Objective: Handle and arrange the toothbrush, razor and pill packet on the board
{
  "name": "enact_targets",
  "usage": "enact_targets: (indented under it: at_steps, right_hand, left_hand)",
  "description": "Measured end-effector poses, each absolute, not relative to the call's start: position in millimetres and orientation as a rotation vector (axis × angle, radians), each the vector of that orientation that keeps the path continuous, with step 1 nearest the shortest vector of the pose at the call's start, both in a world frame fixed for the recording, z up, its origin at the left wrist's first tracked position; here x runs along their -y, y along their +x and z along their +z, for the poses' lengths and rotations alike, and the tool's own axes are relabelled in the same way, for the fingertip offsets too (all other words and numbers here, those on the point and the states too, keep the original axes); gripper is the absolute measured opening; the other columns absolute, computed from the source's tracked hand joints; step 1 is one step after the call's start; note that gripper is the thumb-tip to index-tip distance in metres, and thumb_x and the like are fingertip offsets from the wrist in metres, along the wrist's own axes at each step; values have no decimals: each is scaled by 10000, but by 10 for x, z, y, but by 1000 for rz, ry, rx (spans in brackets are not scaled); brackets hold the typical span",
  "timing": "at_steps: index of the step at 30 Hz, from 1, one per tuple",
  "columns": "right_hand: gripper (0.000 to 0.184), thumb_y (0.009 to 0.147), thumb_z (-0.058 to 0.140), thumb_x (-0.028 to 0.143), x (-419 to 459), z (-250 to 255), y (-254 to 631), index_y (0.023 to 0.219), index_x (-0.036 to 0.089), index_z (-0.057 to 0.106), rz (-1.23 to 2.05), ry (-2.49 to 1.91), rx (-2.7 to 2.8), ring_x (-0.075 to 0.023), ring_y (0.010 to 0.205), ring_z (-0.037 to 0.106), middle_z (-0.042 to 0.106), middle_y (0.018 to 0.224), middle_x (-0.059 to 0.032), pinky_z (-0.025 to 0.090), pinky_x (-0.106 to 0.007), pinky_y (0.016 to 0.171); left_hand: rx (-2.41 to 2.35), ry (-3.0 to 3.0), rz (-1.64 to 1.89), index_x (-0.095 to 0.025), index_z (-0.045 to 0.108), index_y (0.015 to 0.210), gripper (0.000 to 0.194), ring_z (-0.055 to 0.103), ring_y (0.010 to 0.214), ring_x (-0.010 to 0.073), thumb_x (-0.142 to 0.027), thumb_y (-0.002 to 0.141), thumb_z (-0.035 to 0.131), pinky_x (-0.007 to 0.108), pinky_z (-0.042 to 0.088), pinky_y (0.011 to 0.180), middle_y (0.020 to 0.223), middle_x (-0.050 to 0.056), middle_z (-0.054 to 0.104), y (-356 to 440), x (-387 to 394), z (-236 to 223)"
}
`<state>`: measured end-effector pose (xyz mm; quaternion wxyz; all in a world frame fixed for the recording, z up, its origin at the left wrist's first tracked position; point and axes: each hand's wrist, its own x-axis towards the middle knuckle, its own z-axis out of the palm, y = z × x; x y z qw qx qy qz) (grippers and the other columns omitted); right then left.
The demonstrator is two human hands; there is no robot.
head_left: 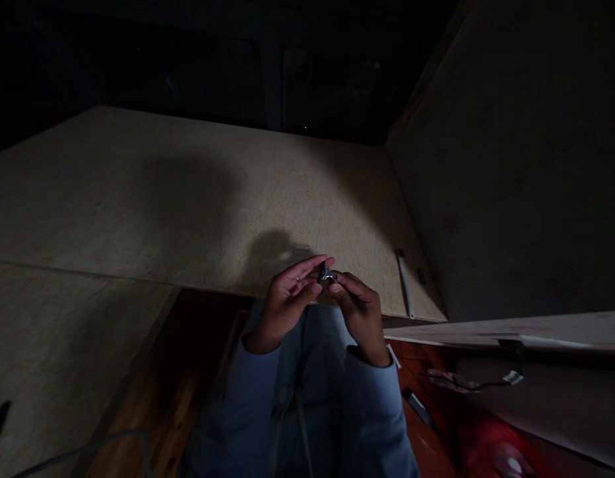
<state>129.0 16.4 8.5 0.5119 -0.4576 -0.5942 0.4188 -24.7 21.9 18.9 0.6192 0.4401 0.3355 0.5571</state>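
Note:
In the head view, a small dark-and-silver metal piece [327, 273] is held between my two hands just above the near table edge. Its exact kind is too small and dim to make out. My left hand [288, 299] grips its left side, thumb below and fingers stretched along the top. The thumb and fingertips of my right hand [359, 305] pinch its right side. Part of the piece is hidden behind my fingertips.
A pale wood-patterned table [307, 192] spreads ahead, with shadows across it. A slim white stick with a dark tip [405, 285] and a small black object [421, 276] lie at right, beside an upright panel [516, 172]. Cables and a red item [501, 445] are at lower right.

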Motion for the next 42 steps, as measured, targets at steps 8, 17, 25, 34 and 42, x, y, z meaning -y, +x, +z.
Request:
enact_targets:
  at_steps: [8, 17, 25, 34, 42]
  right_hand:
    - [195, 927, 648, 304, -173, 60, 1293, 1060, 278, 788, 1021, -1075, 1411, -185, 829, 666, 739, 877, -23, 515, -305, 749]
    - [204, 905, 681, 360, -166, 47, 1271, 1048, 266, 791, 993, -1136, 1347, -208, 867, 692, 769, 923, -37, 540, -323, 769]
    - [210, 913, 659, 383, -170, 25, 1276, 1011, 265, 803, 1048, -1109, 1307, -189, 762, 689, 757, 807, -16, 543, -317, 715]
    - [188, 875, 712, 334, -195, 11, 1304, 1030, 283, 803, 989, -1125, 1332, -211, 880, 727, 798, 982, -40, 576, -342, 789]
    - [277, 864, 729, 364, -186, 11, 1385, 1126, 285, 771, 1152, -1107, 1311, -229, 1026, 728, 786, 1117, -49, 563, -412, 952]
  left_hand:
    - [-804, 991, 1295, -216, 698, 1242, 456, 673, 1167, 252, -345, 814, 788, 352, 521, 1009, 1283, 113, 714, -251, -205, 200]
    - [-919, 1021, 1376, -202, 711, 1199, 461, 666, 1145, 252, -374, 784, 812, 363, 497, 1026, 1222, 113, 730, -193, -212, 185]
    - [-902, 1040, 1334, -216, 700, 1239, 476, 668, 1138, 244, -431, 821, 775, 346, 500, 1010, 1246, 106, 726, -180, -199, 195]
    - [-998, 1095, 1359, -206, 710, 1203, 444, 676, 1128, 257, -416, 818, 778, 351, 505, 1013, 1206, 105, 738, -175, -211, 173]
    - [-993, 1008, 1414, -203, 697, 1218, 451, 668, 1158, 249, -412, 825, 770, 351, 518, 998, 1219, 105, 734, -178, -218, 169]
